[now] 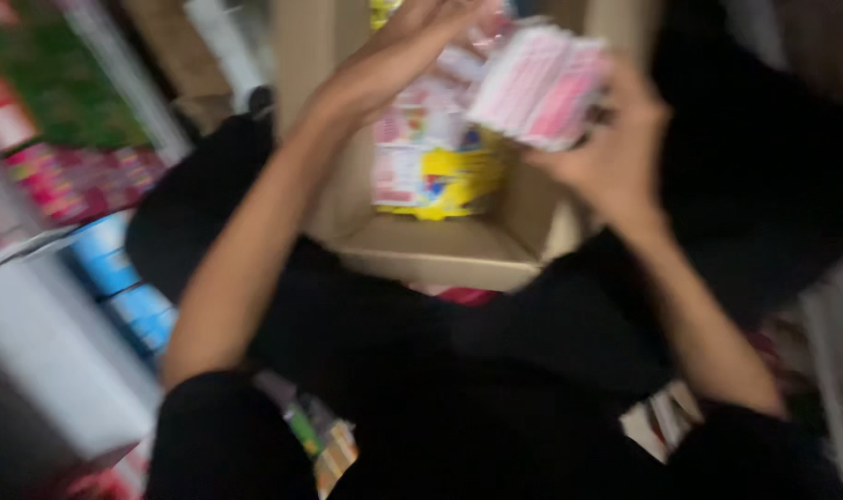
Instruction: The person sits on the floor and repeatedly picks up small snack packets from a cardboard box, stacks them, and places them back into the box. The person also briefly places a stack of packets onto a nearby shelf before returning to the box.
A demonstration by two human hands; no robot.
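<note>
Here, pink packets gripped in right hand, left hand reaching into cardboard box.

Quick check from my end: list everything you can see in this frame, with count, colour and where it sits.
cardboard box: one, brown, open, centre, in front of the person
packets in the box: several, pink, white and yellow, too blurred to count
stack of pink-and-white packets: one stack, held above the box at upper right
shelf goods: many, red, pink and green, left edge; blue packs below them
dark clothing: black, across the lower frame
left hand: reaching into the top of the box
right hand: gripping the pink-and-white stack
</note>
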